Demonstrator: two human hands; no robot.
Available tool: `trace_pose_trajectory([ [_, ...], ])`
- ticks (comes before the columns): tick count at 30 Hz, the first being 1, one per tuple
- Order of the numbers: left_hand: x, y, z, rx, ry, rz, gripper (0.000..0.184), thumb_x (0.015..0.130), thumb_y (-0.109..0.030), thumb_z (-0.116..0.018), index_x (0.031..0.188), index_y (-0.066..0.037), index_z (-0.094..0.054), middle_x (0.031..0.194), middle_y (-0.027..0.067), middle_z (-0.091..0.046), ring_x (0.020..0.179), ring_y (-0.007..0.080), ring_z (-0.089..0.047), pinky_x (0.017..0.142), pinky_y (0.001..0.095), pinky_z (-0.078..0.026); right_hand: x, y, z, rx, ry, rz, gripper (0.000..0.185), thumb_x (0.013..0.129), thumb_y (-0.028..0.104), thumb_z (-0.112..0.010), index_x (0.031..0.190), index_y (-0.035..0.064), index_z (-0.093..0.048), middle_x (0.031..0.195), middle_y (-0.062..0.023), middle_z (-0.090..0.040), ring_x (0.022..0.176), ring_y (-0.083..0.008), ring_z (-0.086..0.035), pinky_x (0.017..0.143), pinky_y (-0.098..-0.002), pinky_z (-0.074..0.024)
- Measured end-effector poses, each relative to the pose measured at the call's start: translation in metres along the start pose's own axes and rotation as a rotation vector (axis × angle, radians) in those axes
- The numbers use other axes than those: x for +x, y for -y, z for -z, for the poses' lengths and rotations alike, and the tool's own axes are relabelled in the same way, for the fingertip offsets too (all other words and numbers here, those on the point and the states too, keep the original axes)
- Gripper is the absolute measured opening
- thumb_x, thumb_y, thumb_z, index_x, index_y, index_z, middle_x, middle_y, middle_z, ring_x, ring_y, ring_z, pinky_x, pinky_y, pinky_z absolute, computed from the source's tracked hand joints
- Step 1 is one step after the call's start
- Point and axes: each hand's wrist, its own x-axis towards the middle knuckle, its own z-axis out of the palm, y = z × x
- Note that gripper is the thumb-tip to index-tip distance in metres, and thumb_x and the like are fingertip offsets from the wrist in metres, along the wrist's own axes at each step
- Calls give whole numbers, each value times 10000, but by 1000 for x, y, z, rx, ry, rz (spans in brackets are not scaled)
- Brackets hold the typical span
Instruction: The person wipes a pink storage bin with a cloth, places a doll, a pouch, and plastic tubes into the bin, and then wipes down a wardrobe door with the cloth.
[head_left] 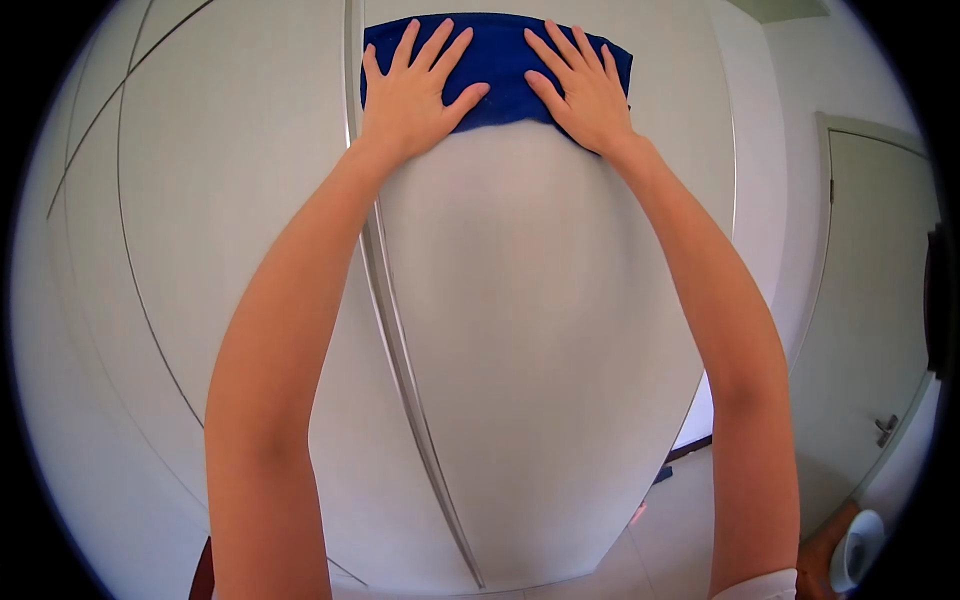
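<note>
A dark blue cloth (500,75) is spread flat against a pale wardrobe door (520,300), high up in the head view. My left hand (415,100) presses on the cloth's left part, its fingers stretched apart and the thumb pointing right. On the right part lies my right hand (585,95), open too, with spread fingers and its thumb pointing left. Both arms reach upward. A strip of blue cloth shows between the two thumbs, and its lower edge hangs unevenly.
A metal edge strip (405,370) runs down the door's left side, beside another pale panel (240,150). At right is a room door (860,270) with a handle (886,430). A white bowl-like object (858,550) stands low at right, above the tiled floor (640,560).
</note>
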Motion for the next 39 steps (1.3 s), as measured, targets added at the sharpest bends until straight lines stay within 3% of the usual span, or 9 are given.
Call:
trace_pose_trajectory([
  [16, -21, -2, 8, 18, 38, -2, 629, 947, -591, -435, 1502, -317, -325, 1562, 3, -310, 1452, 304, -229, 1107, 667, -143, 4, -5, 7, -38, 38, 169, 524, 985, 529, -411, 1470, 329, -391, 1556, -11, -328, 1451, -270, -249, 1183, -493, -170],
  [18, -22, -12, 11, 25, 9, 20, 629, 947, -591, -433, 1503, -318, -324, 1563, 2, -310, 1451, 306, -232, 1106, 670, -144, 7, -1, 26, 52, 160, 120, 552, 980, 444, -436, 1453, 161, -425, 1526, -132, -357, 1419, -362, -284, 1163, -520, -183],
  [20, -25, -26, 19, 32, -23, 47, 628, 948, -592, -431, 1503, -318, -322, 1563, 1, -311, 1450, 308, -235, 1105, 672, -144, 3, 1, 32, 72, 140, 129, 558, 975, 456, -446, 1452, 168, -429, 1529, -137, -350, 1418, -382, -278, 1160, -532, -179],
  [22, -24, -38, 31, -54, 25, 121, 651, 929, -510, -487, 1444, -117, -422, 1516, 108, -372, 1425, 347, -263, 1137, 615, -137, 0, 0, 31, 61, 107, 130, 557, 974, 455, -451, 1449, 165, -433, 1529, -139, -348, 1418, -390, -275, 1160, -534, -181],
  [29, -26, -53, 25, -33, -43, 162, 646, 917, -521, -497, 1428, -129, -449, 1509, 95, -383, 1422, 341, -267, 1132, 622, -138, -9, -2, 29, 44, 116, 99, 547, 981, 445, -443, 1456, 174, -423, 1541, -128, -332, 1433, -364, -255, 1165, -520, -179],
  [32, -10, -26, 26, -59, -80, 187, 645, 913, -522, -500, 1423, -130, -456, 1509, 90, -384, 1423, 333, -270, 1132, 622, -140, 23, 6, 24, 22, 106, 80, 547, 982, 444, -440, 1458, 174, -419, 1537, -129, -339, 1431, -357, -263, 1166, -511, -184],
  [39, 16, -40, 8, -13, -16, 178, 665, 923, -532, -479, 1463, -153, -399, 1531, 78, -353, 1435, 317, -254, 1134, 624, -138, 21, -23, 22, 18, 59, 55, 539, 992, 436, -424, 1464, 177, -408, 1525, -141, -356, 1423, -357, -281, 1165, -491, -196],
])
